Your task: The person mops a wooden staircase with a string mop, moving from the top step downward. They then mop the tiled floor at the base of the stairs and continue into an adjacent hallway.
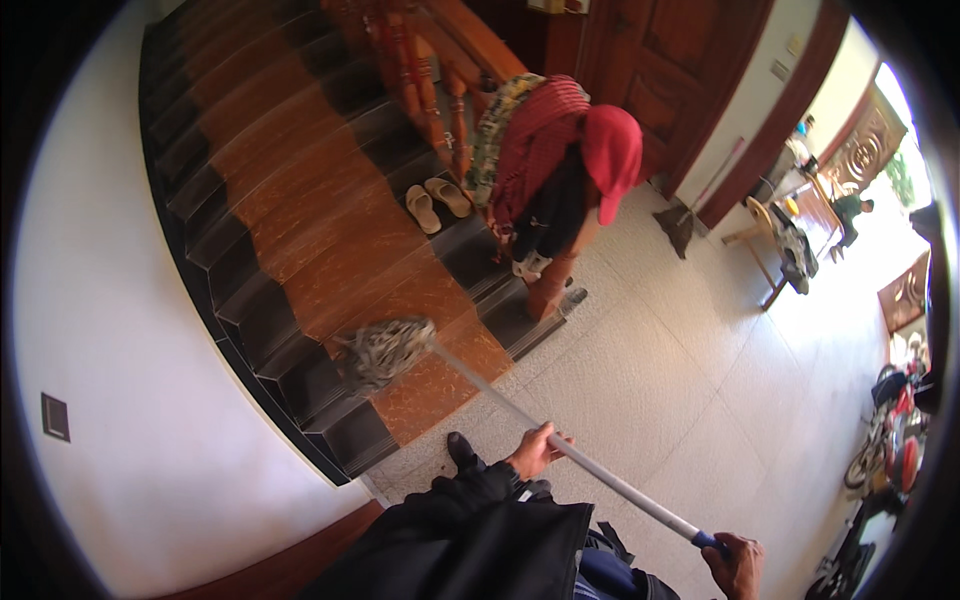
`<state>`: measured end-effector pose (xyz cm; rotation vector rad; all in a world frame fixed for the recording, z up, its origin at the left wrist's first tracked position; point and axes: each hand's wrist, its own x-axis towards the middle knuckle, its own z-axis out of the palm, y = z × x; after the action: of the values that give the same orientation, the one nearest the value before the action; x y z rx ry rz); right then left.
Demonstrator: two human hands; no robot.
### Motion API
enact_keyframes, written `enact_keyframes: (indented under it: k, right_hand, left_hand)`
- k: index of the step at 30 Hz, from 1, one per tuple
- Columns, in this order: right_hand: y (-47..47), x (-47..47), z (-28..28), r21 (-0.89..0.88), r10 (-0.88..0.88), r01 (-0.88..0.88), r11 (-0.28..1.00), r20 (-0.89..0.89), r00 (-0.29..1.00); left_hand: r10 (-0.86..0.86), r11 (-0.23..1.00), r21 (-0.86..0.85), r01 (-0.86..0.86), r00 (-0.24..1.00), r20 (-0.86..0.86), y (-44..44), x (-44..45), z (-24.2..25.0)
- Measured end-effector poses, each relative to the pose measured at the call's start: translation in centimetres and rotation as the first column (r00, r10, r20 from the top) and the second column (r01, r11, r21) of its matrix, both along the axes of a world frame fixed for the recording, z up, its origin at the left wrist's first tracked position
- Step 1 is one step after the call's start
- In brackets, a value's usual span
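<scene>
A string mop [388,352] with a long metal handle reaches from the lower stairs to my body. Its grey strands, slightly blurred, lie over the brown and black tiles of the lowest steps [442,382]. My left hand [536,450] is closed around the middle of the handle. At the handle's blue end, my right hand [735,562] grips it near the bottom of the view. Both of my hands are on the same pole, which slants down to the right.
Beige slippers [436,204] rest on a step beside the wooden banister [450,45], draped with cloths and a red cap [615,154]. Another mop [679,225] leans by the doorway. A wooden chair [757,232], a distant person [847,214] and motorcycles [892,442] are at the right.
</scene>
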<state>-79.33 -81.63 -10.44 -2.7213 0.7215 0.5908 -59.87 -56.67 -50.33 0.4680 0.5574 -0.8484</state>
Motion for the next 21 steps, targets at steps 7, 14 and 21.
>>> enact_keyframes:
  k: [7, 14, 21]
  right_hand:
    - [3.6, -3.6, 4.0, -0.154, -0.132, 0.130, 0.979, -0.001, 0.991]
    - [1.5, -6.6, 5.8, -0.093, -0.110, 0.132, 0.987, 0.214, 0.971]
    - [3.4, -2.4, 2.8, 0.004, -0.028, 0.028, 1.000, 0.255, 0.966]
  left_hand:
    - [-0.232, 0.972, 0.064, 0.227, 0.969, 0.082, -11.8, 3.8, 1.1]
    - [-0.171, 0.984, 0.065, 0.169, 0.985, 0.033, -11.8, 2.6, 6.1]
    - [0.105, 0.993, 0.036, -0.115, 0.972, 0.212, -0.8, 4.5, 7.9]
